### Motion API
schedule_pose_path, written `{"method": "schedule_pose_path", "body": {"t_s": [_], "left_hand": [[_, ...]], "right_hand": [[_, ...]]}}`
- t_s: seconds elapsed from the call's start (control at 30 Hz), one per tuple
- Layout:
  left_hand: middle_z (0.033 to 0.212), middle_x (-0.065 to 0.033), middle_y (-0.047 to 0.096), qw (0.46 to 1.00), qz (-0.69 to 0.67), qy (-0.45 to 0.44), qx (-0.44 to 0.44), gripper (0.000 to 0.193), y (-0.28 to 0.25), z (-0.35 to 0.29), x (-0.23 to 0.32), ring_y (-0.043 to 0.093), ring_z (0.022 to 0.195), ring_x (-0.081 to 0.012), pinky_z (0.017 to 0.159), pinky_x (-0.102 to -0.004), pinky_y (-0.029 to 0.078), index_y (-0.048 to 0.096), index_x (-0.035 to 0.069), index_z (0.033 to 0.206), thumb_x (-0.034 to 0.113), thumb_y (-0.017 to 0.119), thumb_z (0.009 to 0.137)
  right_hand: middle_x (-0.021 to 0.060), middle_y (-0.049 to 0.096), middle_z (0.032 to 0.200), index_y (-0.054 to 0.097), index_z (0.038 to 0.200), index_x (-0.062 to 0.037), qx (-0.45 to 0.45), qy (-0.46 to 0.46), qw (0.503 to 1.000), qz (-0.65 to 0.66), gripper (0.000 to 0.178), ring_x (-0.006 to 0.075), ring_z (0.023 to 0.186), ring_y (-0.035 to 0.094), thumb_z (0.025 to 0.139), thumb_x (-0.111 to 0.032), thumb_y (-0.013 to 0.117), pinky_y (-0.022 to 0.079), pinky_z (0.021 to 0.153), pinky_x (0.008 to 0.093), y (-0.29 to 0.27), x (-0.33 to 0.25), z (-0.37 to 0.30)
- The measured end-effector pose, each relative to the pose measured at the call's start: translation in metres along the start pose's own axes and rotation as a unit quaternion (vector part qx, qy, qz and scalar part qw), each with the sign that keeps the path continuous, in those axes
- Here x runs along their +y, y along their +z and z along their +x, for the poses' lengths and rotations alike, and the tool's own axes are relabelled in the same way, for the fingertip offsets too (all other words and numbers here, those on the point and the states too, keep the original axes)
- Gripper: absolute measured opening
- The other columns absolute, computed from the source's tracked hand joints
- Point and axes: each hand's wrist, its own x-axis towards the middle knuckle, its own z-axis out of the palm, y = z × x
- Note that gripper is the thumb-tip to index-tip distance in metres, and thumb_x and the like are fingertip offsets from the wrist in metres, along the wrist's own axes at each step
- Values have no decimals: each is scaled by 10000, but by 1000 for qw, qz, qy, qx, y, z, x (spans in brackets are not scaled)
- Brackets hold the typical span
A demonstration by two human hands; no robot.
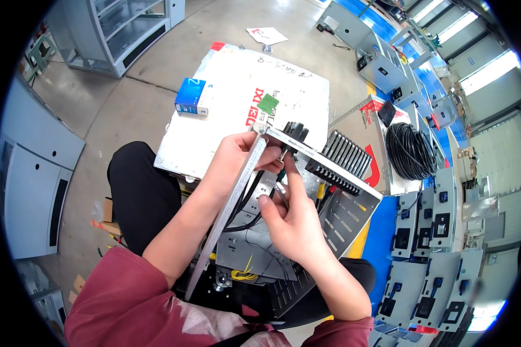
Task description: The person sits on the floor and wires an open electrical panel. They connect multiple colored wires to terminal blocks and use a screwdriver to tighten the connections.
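Note:
A metal cabinet frame [226,214] rests tilted across my lap, with wires and perforated plates inside it. My left hand [243,151] reaches around its upper corner, fingers pinched at a small metal fitting [282,155] under the top rail [312,153]. My right hand [292,222] comes up from inside, its index finger stretched to the same fitting. A slim silver metal piece [281,189] lies between its thumb and curled fingers; its exact kind is hidden. Black cylindrical parts [296,130] stick out beyond the rail, beside a row of black terminals [333,178].
Ahead lies a large white box [231,75] bearing a small blue carton [191,97] and a green scrap [268,103]. A black cable coil [411,151] sits at right. Grey cabinets [35,168] stand at left; several grey panels [408,289] line the right. Yellow wire [244,275] hangs inside the frame.

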Motion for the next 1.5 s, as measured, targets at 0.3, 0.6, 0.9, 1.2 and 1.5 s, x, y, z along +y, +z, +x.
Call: {"method": "schedule_pose_path", "body": {"t_s": [0.3,0.6,0.9,1.2,1.5], "left_hand": [[991,-140,757,999,-34,-21,23,264,1,4,-1,762,845,-210,751,-329,644,695,-41,1146,179,729,1005],[979,-137,754,999,-33,-21,30,233,1,5,-3,765,824,-219,740,-321,644,686,-33,1141,166,707,1019],[1013,-123,753,999,-20,-24,18,255,-1,6,-2,760,835,-195,752,-299,635,687,-28,1145,196,706,1024],[1040,-136,751,998,-26,-45,22,285,-2,6,-2,761,877,-200,775,-324,645,679,-36,1203,187,697,1028],[1104,-130,733,997,-49,-56,17,299,-1,4,2,749,949,-205,822,-327,639,672,-32,1226,145,732,993]], "right_hand": [[48,536,754,-1,1687,-34,-30,-25,997,62,939,101,657,514,989,-71,626,481,666,269,7,22,-2],[55,561,764,9,1685,-24,-22,-14,999,48,921,102,659,529,991,-68,614,480,642,275,5,20,-1],[53,567,754,23,1685,-25,-3,-27,998,62,895,97,643,515,997,-50,596,471,627,267,8,18,-1],[35,529,739,39,1691,-46,-1,-31,997,64,893,90,641,484,999,-53,604,462,625,264,8,23,0],[44,533,732,70,1687,-36,0,-20,998,61,868,105,640,503,1004,-69,604,465,628,278,6,19,-1]]}}
